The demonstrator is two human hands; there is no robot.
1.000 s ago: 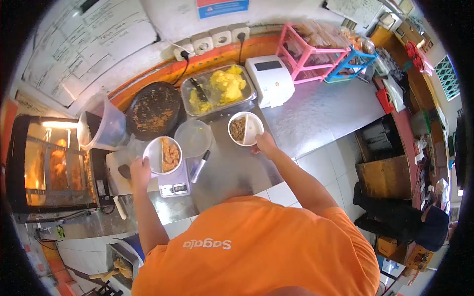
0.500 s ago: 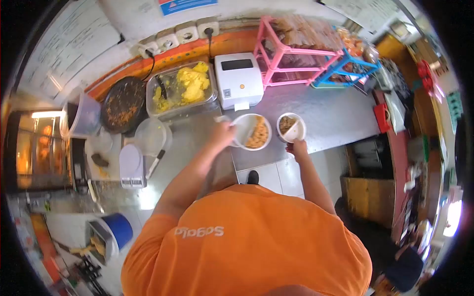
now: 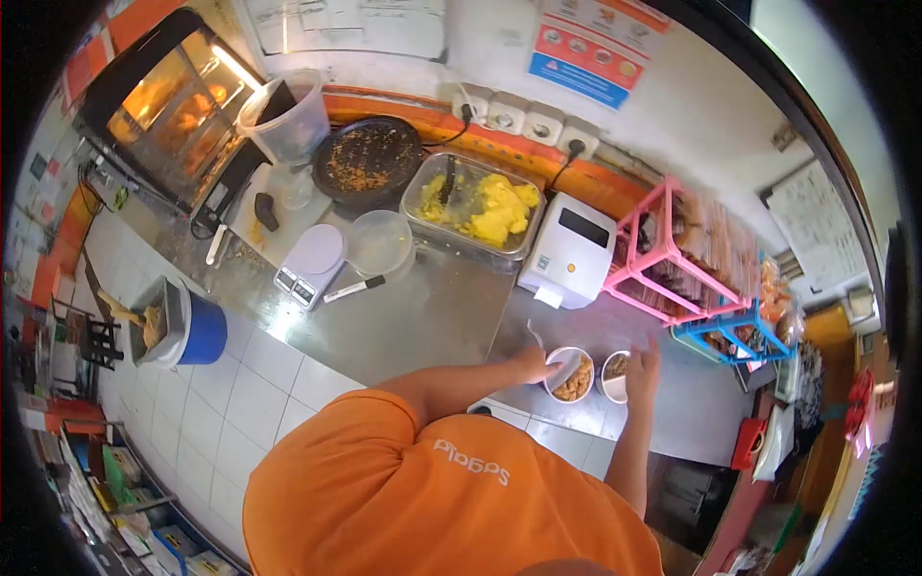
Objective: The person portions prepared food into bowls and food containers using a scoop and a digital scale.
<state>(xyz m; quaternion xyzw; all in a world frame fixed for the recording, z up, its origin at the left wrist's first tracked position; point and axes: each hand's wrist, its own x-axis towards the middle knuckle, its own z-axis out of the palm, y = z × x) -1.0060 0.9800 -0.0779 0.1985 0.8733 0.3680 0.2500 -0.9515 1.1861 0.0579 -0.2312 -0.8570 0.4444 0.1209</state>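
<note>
My left hand (image 3: pixel 531 366) is closed at the left side of a white bowl (image 3: pixel 554 395); a thin, shiny spoon (image 3: pixel 535 333) sticks up from its fingers. Brown fried pieces (image 3: pixel 576 380) fill the bowl's right half, and a pale divider shows at its left. Just right of it stands a smaller white cup (image 3: pixel 605 389) with dark brown food (image 3: pixel 616 366) and a white section. My right hand (image 3: pixel 643 365) is raised at the cup's right edge, fingers stretched upward and blurred, and it partly covers the cup.
A white label printer (image 3: pixel 569 252) stands behind the bowls, beside a pink rack (image 3: pixel 663 264) and a blue rack (image 3: pixel 740 334). Further left are a tray of yellow food (image 3: pixel 526 248), a black pan (image 3: pixel 367 161), a clear tub (image 3: pixel 379 245), a marker (image 3: pixel 353 288) and a kitchen scale (image 3: pixel 314 259).
The view has swung left, bringing the heated display case more into sight. My right hand has let go of the small cup's rim and lifted beside it. The left stays by the larger bowl.
</note>
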